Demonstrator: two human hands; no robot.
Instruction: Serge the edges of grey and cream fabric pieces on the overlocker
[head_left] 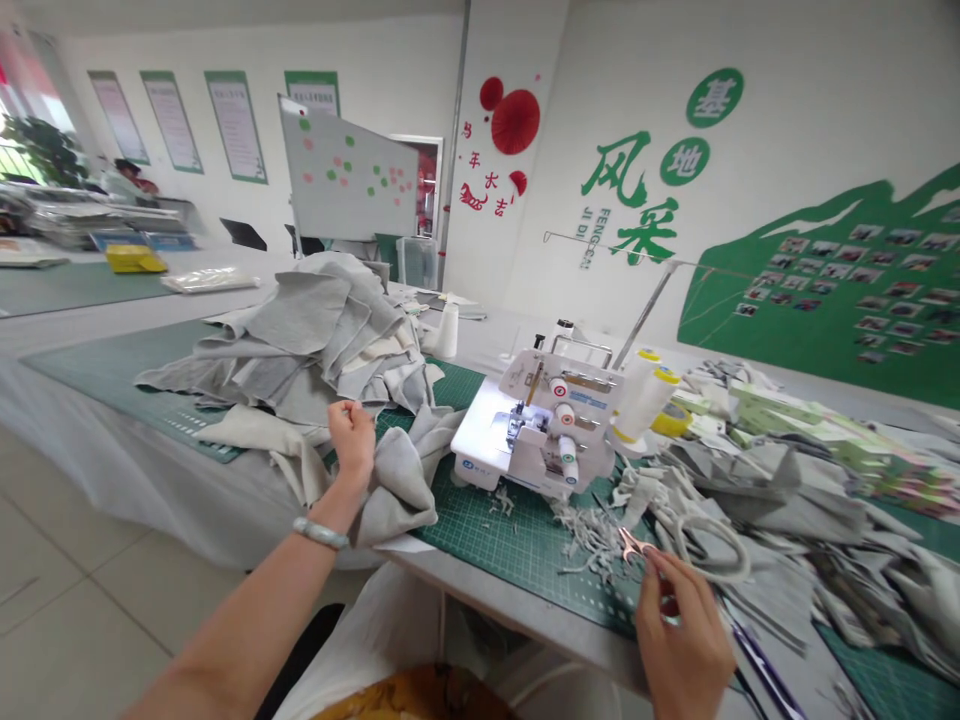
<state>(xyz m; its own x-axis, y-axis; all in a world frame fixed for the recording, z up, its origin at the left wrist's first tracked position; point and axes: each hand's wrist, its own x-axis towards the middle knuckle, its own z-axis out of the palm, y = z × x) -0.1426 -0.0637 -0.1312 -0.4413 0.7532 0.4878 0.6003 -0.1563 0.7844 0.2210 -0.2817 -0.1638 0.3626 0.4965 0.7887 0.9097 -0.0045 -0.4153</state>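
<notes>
Green cutting mat [525, 550] — overlocker [540, 420], grey fabric heaps [300, 340] — muralled white wall [570, 120] behind

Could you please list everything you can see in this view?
overlock sewing machine: one, white, on the cutting mat
cutting mat: one, green with grid, under the machine
thread cones: three, white, two yellow-topped right of the machine, one behind the left heap
grey fabric heap: one, grey, left of the machine
grey fabric pile: one, grey, right of the machine
fabric scraps: many, pale grey, on the mat
thread snips: one pair, rose-gold, in the right hand
whiteboard: one, white with green and pink dots, beyond the table
co-worker: one, far left background
bangle: one, pale, on the left wrist
left hand: one, closed, at the grey fabric heap
right hand: one, lower right, holding the snips
</notes>
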